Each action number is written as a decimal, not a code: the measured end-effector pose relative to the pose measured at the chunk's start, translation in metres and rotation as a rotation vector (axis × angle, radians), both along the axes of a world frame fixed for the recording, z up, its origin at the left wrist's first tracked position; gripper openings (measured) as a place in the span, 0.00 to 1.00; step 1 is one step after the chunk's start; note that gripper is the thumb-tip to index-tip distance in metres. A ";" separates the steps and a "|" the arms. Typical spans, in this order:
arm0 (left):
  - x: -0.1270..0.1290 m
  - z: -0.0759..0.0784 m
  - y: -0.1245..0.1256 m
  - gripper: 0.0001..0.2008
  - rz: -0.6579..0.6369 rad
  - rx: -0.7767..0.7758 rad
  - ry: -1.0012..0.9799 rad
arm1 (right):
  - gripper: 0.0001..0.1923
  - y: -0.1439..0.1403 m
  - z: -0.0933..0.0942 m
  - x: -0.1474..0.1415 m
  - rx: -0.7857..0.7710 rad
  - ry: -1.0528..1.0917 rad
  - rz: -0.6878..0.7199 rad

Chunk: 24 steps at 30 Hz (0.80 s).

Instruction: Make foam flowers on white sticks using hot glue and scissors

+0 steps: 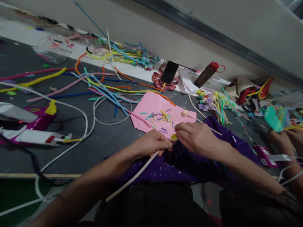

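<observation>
Over the near edge of a pink sheet [158, 104], both of my hands work close together with fingers closed. My left hand [155, 143] pinches a long cream stem [134, 178], which slopes down toward my lap. A small yellow piece [174, 136] shows between the hands, at the fingertips of my right hand [196, 138]. Exactly how it meets the stem is hidden by my fingers. Short cut pieces [165, 117] in purple, yellow and green lie scattered on the sheet. A second cream stem with a knobbed end [186, 113] rests across the sheet's right side.
Long coloured stems [106, 90] spread over the dark table. White-and-magenta devices [30, 126] with looping cables sit left. Behind are a phone [169, 73], a dark bottle with red cap [207, 75] and bunches of small flowers [213, 102]. Another person's hands [281, 140] work at right.
</observation>
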<state>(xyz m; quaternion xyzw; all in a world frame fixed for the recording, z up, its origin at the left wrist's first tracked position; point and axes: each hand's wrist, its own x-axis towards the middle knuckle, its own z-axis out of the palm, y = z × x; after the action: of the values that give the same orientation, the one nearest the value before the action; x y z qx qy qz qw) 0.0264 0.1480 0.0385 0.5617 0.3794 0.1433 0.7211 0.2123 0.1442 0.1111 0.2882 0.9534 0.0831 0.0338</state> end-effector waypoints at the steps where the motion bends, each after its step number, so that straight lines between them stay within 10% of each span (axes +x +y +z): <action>1: 0.000 0.000 0.000 0.15 0.001 -0.003 -0.004 | 0.12 0.000 -0.001 0.000 0.003 0.000 0.000; 12: -0.006 0.008 0.006 0.16 0.197 -0.164 -0.197 | 0.12 -0.015 0.011 0.017 0.061 0.572 -0.109; 24: -0.010 0.008 0.007 0.19 0.555 -0.111 -0.368 | 0.13 -0.001 -0.030 -0.037 -1.132 0.947 -0.521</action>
<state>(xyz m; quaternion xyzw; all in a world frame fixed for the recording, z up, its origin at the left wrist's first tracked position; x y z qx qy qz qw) 0.0163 0.1551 0.0469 0.3615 0.3886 0.4122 0.7405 0.1754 0.1427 0.0811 0.4463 0.6652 -0.5581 -0.2164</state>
